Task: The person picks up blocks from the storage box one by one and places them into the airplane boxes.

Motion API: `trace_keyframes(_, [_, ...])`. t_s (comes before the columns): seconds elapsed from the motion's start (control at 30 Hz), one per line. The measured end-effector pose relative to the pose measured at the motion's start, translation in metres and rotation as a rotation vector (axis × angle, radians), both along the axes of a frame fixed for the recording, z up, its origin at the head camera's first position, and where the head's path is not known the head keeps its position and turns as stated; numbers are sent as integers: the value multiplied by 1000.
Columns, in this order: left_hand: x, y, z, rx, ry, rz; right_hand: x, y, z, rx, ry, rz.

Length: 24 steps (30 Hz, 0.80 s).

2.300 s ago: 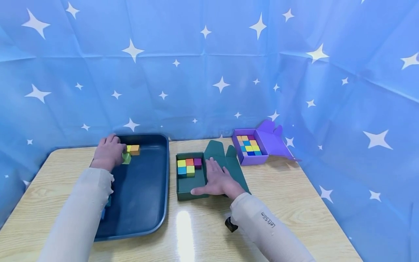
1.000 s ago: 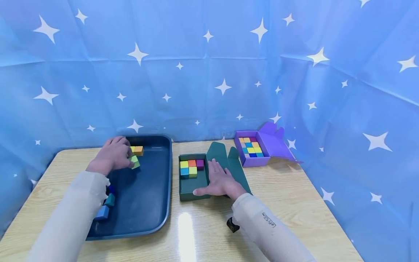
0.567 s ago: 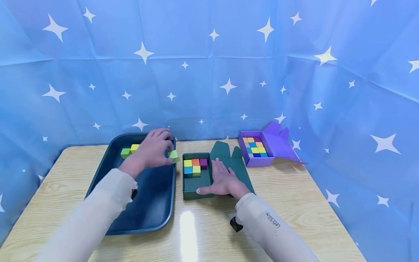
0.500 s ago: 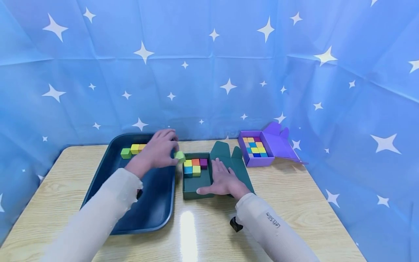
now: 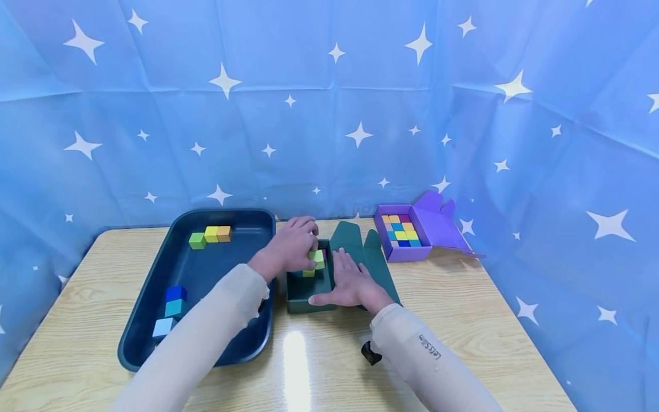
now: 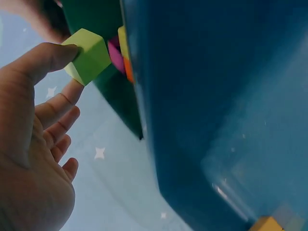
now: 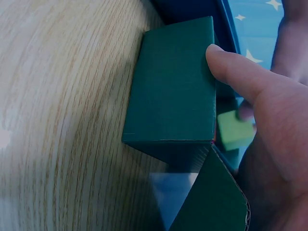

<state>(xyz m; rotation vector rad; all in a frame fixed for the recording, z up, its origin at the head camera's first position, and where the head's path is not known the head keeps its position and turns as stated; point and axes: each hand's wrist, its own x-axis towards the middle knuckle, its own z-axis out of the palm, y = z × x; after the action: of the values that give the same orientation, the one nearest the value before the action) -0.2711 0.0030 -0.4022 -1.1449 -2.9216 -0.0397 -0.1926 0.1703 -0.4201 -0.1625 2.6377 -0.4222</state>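
My left hand [image 5: 293, 245] pinches a light green cube [image 6: 89, 57] between thumb and finger, above the dark green cardboard box [image 5: 308, 306]. In the right wrist view, the same cube [image 7: 235, 130] shows just past the box's wall. Inside the box are several cubes, among them a yellow cube [image 5: 308, 274]; my left hand hides most of the others. My right hand [image 5: 354, 283] rests at the box's right side by its opened lid [image 5: 378, 269]. Its fingers are straight, and its thumb [image 7: 238, 70] touches the rim of the front wall.
A dark blue tray [image 5: 216, 303] on the left holds a green cube [image 5: 197, 241], a yellow cube [image 5: 211, 234], an orange cube [image 5: 223, 234] and several bluish ones nearer the front. A purple box [image 5: 407, 254] filled with cubes stands open at the back right of the wooden table [image 5: 463, 320].
My left hand has picked the light green cube from the tray and carried it right, over the green box. My right hand has stayed on the box. The left arm uncovers bluish cubes in the tray.
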Motion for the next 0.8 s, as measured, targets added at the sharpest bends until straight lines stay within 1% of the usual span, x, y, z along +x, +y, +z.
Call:
trace_keyframes(0.1, [-1, 9, -5, -20, -16, -12, 0, 0, 0, -9, -1, -2])
trace_keyframes(0.2, [-1, 16, -9, -60, -5, -33, -1, 0, -1, -9, -5, -2])
trace_keyframes(0.33, [-1, 21, -13, -149, 30, -52, -2, -1, -2, 3, -12, 5])
trace_keyframes(0.47, [-1, 24, -17, -218, 53, -49, -2, -1, -1, 3, -5, 7])
trace_keyframes(0.63, [-3, 28, -24, -270, 96, -65, -1, -1, 0, 7, 2, 3])
trace_keyframes(0.8, [-3, 30, -28, -320, 147, -82, -1, -1, 0, 11, 3, 3])
